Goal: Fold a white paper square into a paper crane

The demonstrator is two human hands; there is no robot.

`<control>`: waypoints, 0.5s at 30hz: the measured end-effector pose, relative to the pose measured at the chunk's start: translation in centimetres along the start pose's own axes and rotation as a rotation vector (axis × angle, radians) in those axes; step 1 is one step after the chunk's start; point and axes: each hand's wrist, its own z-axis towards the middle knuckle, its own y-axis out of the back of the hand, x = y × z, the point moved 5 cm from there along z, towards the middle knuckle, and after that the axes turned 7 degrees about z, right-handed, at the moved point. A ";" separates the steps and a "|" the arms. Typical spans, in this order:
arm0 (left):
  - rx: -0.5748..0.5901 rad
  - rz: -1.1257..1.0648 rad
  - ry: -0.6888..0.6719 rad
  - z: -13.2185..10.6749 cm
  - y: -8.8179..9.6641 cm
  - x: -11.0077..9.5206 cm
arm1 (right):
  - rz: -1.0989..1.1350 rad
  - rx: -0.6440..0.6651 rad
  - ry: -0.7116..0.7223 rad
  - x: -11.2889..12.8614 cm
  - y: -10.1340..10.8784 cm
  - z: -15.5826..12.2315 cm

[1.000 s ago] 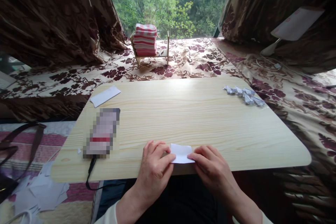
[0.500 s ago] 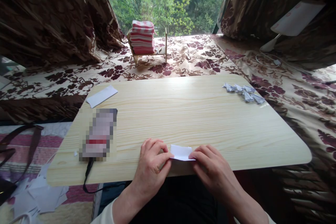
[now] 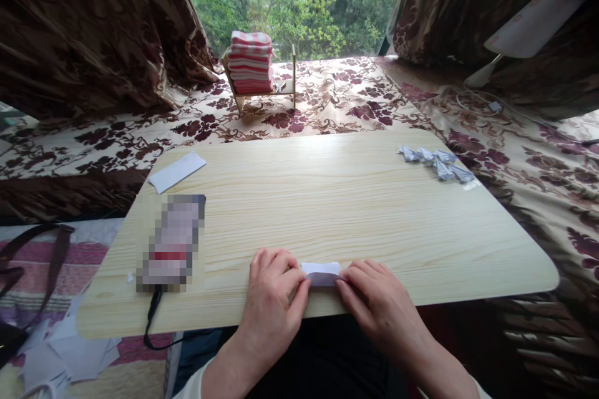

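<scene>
A small piece of white paper (image 3: 321,275) is held between both hands at the near edge of the wooden table (image 3: 299,199). Its near edge is raised and bent over, showing a shaded strip. My left hand (image 3: 275,290) pinches the paper's left end between thumb and fingers. At the right end, my right hand (image 3: 374,292) is closed on it in the same way. Several folded paper pieces (image 3: 437,162) lie in a cluster at the table's far right corner. A white paper strip (image 3: 178,172) rests at the far left.
A blurred-out phone (image 3: 173,240) with a black cable (image 3: 150,318) lies on the table's left side. Loose paper sheets (image 3: 70,349) are spread on the bedding at lower left. Beyond the table stand a small rack with folded striped cloths (image 3: 251,62) and a white lamp (image 3: 533,25).
The paper's near edge has been lifted and bent away from me, and its shaded face now shows. Both thumbs have shifted slightly. The whole view has moved a little.
</scene>
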 end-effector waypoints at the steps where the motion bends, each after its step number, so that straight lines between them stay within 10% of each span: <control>1: 0.001 0.005 0.004 0.1 0.0 -0.1 | -0.016 -0.001 0.000 0.0 0.0 0.1; 15: 0.034 0.222 0.028 0.4 -0.4 -0.8 | -0.207 0.004 -0.007 -0.2 -0.6 0.7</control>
